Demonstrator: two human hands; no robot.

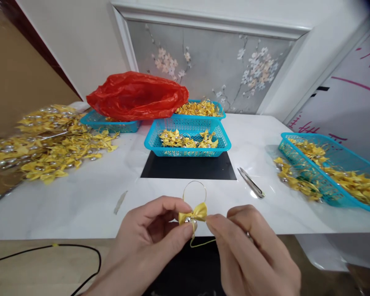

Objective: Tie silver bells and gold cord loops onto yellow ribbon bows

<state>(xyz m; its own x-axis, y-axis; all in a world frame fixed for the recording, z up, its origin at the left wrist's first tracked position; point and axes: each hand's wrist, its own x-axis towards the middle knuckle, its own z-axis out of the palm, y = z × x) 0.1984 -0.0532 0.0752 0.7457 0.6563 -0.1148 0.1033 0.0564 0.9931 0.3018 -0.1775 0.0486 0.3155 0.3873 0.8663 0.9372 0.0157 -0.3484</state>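
A small yellow ribbon bow [200, 211] with silver bells or beads [189, 220] at its middle sits between the thumb and fingers of my left hand [156, 236]. From its top rises a thin loop of gold cord [195, 182]. A yellow cord [200, 245] hangs below the bow and runs toward my right hand [253, 246]. That hand is closed in a pinch, its fingertips at the bow's right edge. The cord's end is hidden behind the fingers.
Blue baskets [188, 153] of yellow bows stand ahead, one on a black mat [188, 167]. Another basket [329, 142] is at right, near thread snips [251, 183]. A red plastic bag [135, 94] lies behind. Bow bundles [61, 154] are piled at left.
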